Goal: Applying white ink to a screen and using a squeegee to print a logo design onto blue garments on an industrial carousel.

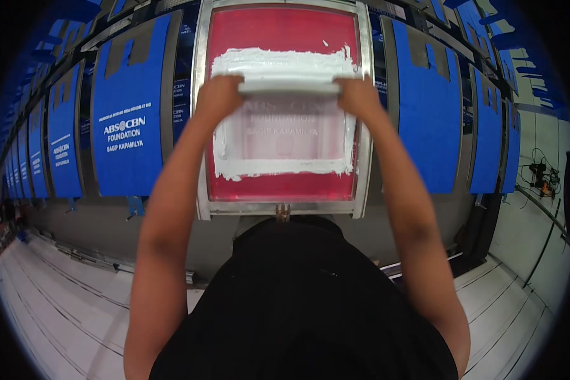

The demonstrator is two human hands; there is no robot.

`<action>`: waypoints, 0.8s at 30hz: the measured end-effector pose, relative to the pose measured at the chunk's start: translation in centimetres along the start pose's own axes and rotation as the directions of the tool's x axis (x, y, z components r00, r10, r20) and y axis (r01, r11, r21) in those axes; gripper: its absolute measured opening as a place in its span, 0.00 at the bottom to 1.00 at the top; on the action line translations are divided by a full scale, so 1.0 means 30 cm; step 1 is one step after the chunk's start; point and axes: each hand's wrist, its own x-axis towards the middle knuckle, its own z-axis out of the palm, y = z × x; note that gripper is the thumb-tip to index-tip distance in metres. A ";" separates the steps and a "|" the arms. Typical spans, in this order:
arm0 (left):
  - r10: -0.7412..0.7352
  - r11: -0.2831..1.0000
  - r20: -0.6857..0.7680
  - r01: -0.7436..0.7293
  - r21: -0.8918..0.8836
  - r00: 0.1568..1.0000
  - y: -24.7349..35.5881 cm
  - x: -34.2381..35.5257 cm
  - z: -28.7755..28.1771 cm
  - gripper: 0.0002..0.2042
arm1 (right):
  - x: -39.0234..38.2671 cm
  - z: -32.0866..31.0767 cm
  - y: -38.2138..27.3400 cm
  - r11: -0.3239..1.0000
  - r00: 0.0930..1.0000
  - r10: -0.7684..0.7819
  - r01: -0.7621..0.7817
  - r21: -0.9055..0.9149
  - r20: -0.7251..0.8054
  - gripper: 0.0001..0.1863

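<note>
A silkscreen printing frame (362, 171) with a silver metal border and red mesh (278, 190) lies in front of me. Across its upper part stretches a pale squeegee (289, 87), slightly blurred. My left hand (221, 96) is closed round its left end, and my right hand (358, 96) grips the right end. Thick white ink (278, 57) lies beyond the squeegee and forms a ragged border along the sides and near edge. Within that border, pale lettering shows faintly through the thinly coated mesh. What lies under the frame is mostly hidden.
Flat blue bags (128, 136) printed in white lie on boards in a row to the left. Plain blue bags (421, 133) lie on the right. A metal clip (283, 212) sits at the frame's near edge. Cables (540, 174) hang by the right wall.
</note>
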 end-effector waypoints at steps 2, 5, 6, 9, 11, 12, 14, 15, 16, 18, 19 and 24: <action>0.027 0.999 0.105 -0.025 -0.025 0.994 -0.038 0.105 -0.030 0.15 | 0.093 -0.058 0.032 0.998 0.998 -0.057 0.057 -0.015 -0.002 0.26; 0.013 1.000 0.122 -0.009 -0.028 0.992 -0.001 -0.021 -0.092 0.16 | -0.059 -0.080 -0.027 0.999 0.999 -0.035 0.035 0.024 0.009 0.26; 0.009 1.000 0.156 -0.005 -0.023 0.988 0.027 -0.127 -0.106 0.15 | -0.160 -0.076 -0.054 0.998 0.992 -0.031 0.025 0.050 0.122 0.25; -0.047 0.985 0.260 0.088 -0.150 0.965 0.130 -0.476 -0.118 0.16 | -0.495 -0.006 -0.190 0.998 0.984 0.007 -0.018 0.057 0.175 0.27; 0.090 0.980 0.128 -0.065 -0.189 0.988 0.153 -0.534 -0.081 0.17 | -0.554 0.041 -0.220 0.988 0.988 0.013 -0.036 0.153 0.152 0.24; 0.108 0.974 0.042 -0.098 -0.203 0.993 0.145 -0.515 -0.059 0.17 | -0.526 0.062 -0.213 0.990 0.998 -0.001 -0.008 0.141 0.064 0.24; -0.033 0.992 0.168 0.053 -0.114 0.985 0.098 -0.381 -0.020 0.16 | -0.392 0.076 -0.160 0.999 1.000 -0.022 0.022 0.050 0.002 0.22; -0.078 0.988 0.142 0.096 -0.122 0.987 0.055 -0.264 -0.009 0.14 | -0.294 0.071 -0.125 0.999 0.998 -0.040 0.041 0.029 -0.037 0.19; -0.024 0.993 0.085 0.033 -0.111 0.996 0.016 -0.153 -0.005 0.12 | -0.176 0.059 -0.081 0.999 0.999 -0.034 0.034 -0.013 -0.040 0.17; 0.046 0.998 0.036 -0.044 -0.051 0.998 -0.032 0.033 -0.017 0.10 | 0.016 0.015 -0.019 0.998 1.000 -0.025 0.024 -0.063 -0.015 0.19; 0.050 0.996 0.012 -0.049 -0.075 0.999 -0.042 0.083 -0.036 0.12 | 0.080 -0.022 0.004 0.999 0.999 -0.034 0.034 -0.027 -0.022 0.21; -0.013 0.999 -0.081 0.009 -0.054 0.997 -0.006 0.128 -0.184 0.23 | 0.150 -0.233 0.020 0.998 0.998 -0.021 0.017 0.057 0.066 0.27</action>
